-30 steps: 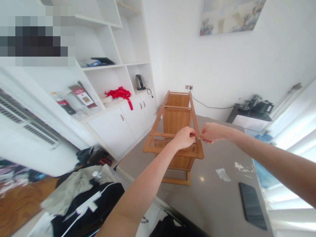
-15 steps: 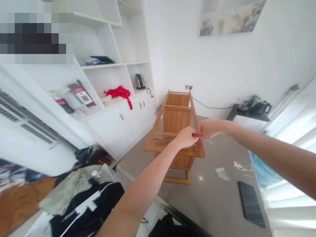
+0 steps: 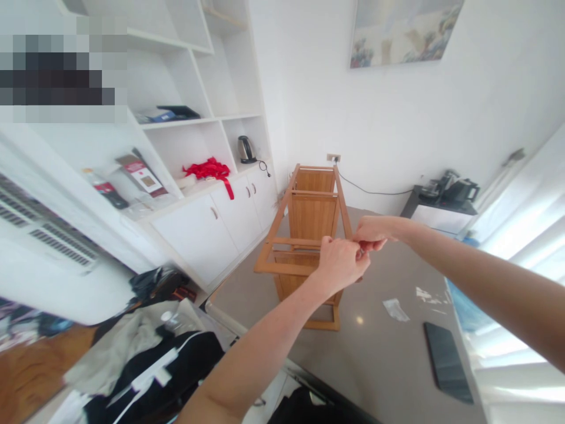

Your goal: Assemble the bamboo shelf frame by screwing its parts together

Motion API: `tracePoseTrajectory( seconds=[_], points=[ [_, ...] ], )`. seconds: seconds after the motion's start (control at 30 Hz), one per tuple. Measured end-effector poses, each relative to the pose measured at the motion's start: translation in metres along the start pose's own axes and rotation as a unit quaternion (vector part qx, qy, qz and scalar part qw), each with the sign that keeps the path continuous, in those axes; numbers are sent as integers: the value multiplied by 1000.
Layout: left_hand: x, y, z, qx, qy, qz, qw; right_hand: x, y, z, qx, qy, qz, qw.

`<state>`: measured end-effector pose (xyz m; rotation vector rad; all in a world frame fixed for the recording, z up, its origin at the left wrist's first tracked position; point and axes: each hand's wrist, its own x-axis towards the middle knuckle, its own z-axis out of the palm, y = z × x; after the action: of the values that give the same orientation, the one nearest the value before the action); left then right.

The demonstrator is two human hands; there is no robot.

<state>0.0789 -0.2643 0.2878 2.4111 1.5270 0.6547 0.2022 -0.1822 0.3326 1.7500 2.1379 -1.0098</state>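
Observation:
A wooden rack frame [image 3: 309,218] with slatted shelves lies on its side on the grey table [image 3: 379,347]. My left hand [image 3: 339,262] is closed in front of the frame's near right corner, fingers curled around something small that I cannot make out. My right hand [image 3: 373,232] pinches at the same spot, fingertips touching the left hand's fingers. Whatever sits between the two hands is hidden by the fingers.
A dark phone [image 3: 445,362] and a small clear plastic bag [image 3: 395,309] lie on the table at the right. White cabinets [image 3: 220,224] with a kettle [image 3: 243,149] and red cloth [image 3: 207,171] stand at the left. Clothes [image 3: 145,353] are piled below left.
My left hand has come nearer and lower, now covering the frame's near right corner. The thin metal piece seen by my right hand earlier is out of sight. The view shifted slightly.

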Motion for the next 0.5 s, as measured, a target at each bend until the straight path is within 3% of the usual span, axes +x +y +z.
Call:
tracePoseTrajectory(
  seconds=[0.13, 0.3, 0.43, 0.5],
  points=[
    [0, -16, -11, -12, -22, -11, 1000, 6, 9, 5, 63, -19, 18, 998],
    [11, -41, -30, -78, -86, -64, 991, 9, 15, 15, 60, -2, -1, 998],
    [29, -55, -36, -145, -148, -70, 976, 0, 14, 20, -67, 107, -42, 991],
    [40, -61, -38, -179, -184, -71, 964, -7, 16, 20, -163, 208, -116, 957]
  ],
)
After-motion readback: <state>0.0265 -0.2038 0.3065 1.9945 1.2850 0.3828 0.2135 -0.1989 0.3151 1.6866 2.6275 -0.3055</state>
